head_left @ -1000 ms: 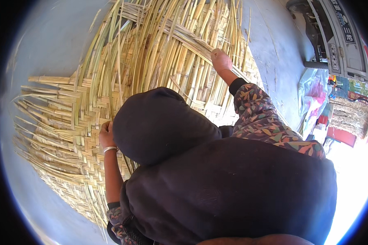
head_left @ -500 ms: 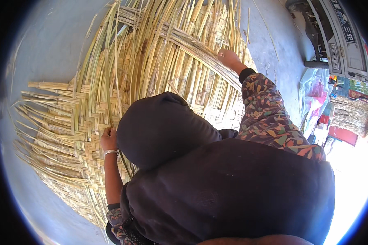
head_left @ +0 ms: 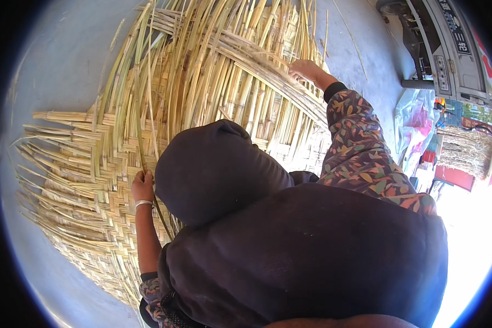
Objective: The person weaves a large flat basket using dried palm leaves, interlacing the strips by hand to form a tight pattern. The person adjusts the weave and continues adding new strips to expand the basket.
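A large half-woven mat of split reeds [head_left: 120,158] lies on the floor before me. Its left part shows a tight zigzag weave, while long loose strips stick out at the left edge and fan toward the far side. My left hand [head_left: 142,187] is closed on a long greenish reed strip [head_left: 139,123] that runs away over the weave. Farther off to the right, my right hand [head_left: 307,71] pinches the end of a pale reed strip at a crosswise bundle of strips [head_left: 268,68]. My dark-clothed knee [head_left: 218,169] hides the middle of the mat.
Grey floor [head_left: 65,65] surrounds the mat, with a few stray strips on it. At the far right stands a grey vehicle [head_left: 464,60]. Nearer me are a clear plastic sheet [head_left: 415,115] and a straw-coloured bundle [head_left: 464,150] by a red box [head_left: 455,178].
My right hand has turned slightly, its fingers now reaching farther left along the crosswise strips. My left hand keeps hold of its strip in nearly the same place. The whole view has shifted slightly.
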### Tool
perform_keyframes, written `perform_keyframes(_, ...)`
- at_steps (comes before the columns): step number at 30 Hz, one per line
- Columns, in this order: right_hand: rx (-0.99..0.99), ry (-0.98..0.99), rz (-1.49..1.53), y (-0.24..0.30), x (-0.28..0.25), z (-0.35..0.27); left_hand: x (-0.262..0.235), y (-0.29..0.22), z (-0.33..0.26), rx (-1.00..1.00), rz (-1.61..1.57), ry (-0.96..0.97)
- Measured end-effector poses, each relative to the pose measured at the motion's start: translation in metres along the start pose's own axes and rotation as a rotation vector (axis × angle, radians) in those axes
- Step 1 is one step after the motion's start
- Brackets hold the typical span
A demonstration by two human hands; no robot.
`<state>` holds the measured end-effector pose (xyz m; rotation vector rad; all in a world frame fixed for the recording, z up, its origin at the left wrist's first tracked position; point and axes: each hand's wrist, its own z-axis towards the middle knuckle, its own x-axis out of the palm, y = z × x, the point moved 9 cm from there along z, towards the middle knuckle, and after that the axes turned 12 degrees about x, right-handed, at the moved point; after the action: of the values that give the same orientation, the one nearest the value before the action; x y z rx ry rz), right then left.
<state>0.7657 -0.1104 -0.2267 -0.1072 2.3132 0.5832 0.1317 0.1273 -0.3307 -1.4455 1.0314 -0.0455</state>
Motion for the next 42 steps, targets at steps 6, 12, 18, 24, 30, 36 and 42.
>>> perform_keyframes(6, 0.096, -0.029, 0.056, -0.005, -0.003, -0.003, -0.003, -0.024, -0.001, -0.128, 0.029, 0.022)
perform_keyframes(12, 0.067, -0.434, -0.549, 0.033, -0.013, -0.023, -0.004, -0.024, -0.001, -0.114, 0.135, 0.019)
perform_keyframes(18, -0.103, -0.512, -0.675, 0.055, 0.025, -0.033, -0.002, -0.017, -0.004, -0.113, 0.097, -0.014)
perform_keyframes(24, -0.043, -0.373, -0.703, 0.054, 0.039, -0.024, 0.003, -0.020, -0.005, -0.180, -0.033, 0.015)
perform_keyframes(30, -0.201, -0.211, -0.340, 0.032, 0.023, -0.023, 0.003, -0.032, -0.004, -0.178, -0.011, 0.050)
perform_keyframes(36, 0.042, 0.003, 0.163, 0.018, -0.007, -0.037, 0.021, 0.053, -0.005, -0.076, -0.123, 0.065)
perform_keyframes(42, 0.010, -0.424, 0.044, -0.030, -0.133, -0.067, 0.000, -0.039, 0.004, -0.132, 0.112, 0.128)
